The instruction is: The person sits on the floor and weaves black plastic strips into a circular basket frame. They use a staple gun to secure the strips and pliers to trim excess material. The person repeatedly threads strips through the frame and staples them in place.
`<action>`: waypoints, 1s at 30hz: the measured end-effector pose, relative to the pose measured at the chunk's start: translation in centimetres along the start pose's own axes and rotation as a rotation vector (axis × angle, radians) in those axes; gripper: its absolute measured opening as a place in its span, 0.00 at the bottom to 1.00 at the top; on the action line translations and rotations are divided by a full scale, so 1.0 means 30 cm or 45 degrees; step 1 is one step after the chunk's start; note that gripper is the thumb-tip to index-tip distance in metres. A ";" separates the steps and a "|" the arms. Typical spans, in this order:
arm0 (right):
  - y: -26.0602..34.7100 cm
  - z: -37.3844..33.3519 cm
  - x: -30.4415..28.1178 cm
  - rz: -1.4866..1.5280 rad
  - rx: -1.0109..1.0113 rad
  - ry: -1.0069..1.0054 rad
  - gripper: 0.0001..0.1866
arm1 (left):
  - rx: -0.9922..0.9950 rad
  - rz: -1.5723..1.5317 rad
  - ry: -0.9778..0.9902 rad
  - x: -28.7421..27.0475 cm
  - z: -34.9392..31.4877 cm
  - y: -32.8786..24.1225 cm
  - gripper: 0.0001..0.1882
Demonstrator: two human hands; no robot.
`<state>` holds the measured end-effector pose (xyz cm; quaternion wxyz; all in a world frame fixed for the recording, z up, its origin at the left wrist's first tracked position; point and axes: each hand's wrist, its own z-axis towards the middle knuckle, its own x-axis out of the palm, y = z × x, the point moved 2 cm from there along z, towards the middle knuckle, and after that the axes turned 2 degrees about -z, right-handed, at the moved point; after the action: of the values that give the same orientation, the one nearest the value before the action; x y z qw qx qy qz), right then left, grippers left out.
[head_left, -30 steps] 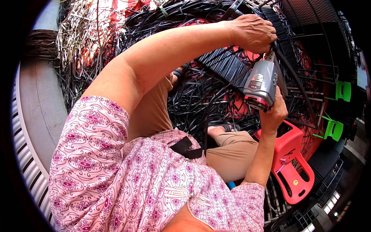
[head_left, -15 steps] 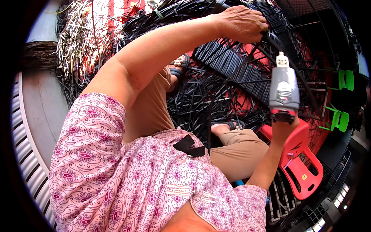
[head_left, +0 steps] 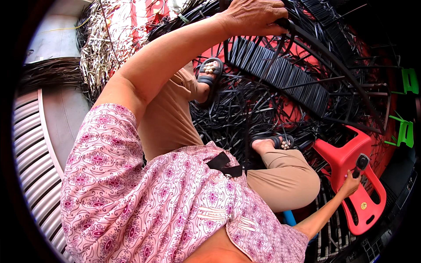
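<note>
My left hand (head_left: 256, 16) is closed at the top of the view, its fingers curled over the upper end of a dark curved frame (head_left: 340, 65). Black slats or tightly wrapped strips (head_left: 276, 72) lie in a band below that hand. Down at the right, my right hand (head_left: 350, 184) grips the dark handle of a pistol-shaped tool (head_left: 362, 161), seen here end-on, with a round black end. The tool is over a small red plastic chair (head_left: 340, 151); whether it touches the chair I cannot tell.
Loose black strips (head_left: 228, 114) cover the red floor around my sandalled feet. A heap of pale and dark strips (head_left: 103, 44) lies at the upper left, beside a ribbed grey surface (head_left: 37, 149). Two green chairs (head_left: 405, 133) stand at far right.
My right hand has swung the tool down and right, from beside the frame to the red chair. My left hand stays on the frame, slightly up and left in view.
</note>
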<state>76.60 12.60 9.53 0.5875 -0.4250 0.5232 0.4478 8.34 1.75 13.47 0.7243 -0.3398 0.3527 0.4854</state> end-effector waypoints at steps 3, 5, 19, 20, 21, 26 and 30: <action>-0.153 0.077 0.106 -0.192 0.107 0.076 0.30 | 0.022 0.090 -0.082 0.016 -0.003 -0.006 0.17; -0.228 0.126 0.187 -0.303 0.240 0.179 0.33 | 0.032 0.101 -0.109 0.011 -0.001 -0.016 0.17; 0.914 0.049 -0.342 0.989 -0.723 -0.344 0.21 | 0.017 0.093 -0.246 0.017 -0.030 -0.033 0.14; 1.100 -0.042 -0.395 1.025 -0.909 -0.268 0.19 | 0.026 0.119 -0.224 0.022 -0.034 -0.028 0.14; 1.251 -0.100 -0.410 1.044 -1.138 -0.059 0.17 | 0.033 0.149 -0.200 0.033 -0.044 -0.018 0.15; 1.760 -0.285 -0.244 0.566 -1.043 1.287 0.23 | 0.108 0.101 -0.284 0.056 -0.036 0.004 0.16; 1.851 -0.304 -0.186 0.977 -0.867 1.714 0.10 | 0.067 0.019 -0.316 0.057 -0.042 -0.001 0.15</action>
<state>20.27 16.52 12.54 -0.2020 -0.5478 0.7061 0.4007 8.61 1.50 11.37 0.7673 -0.2554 0.2756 0.5196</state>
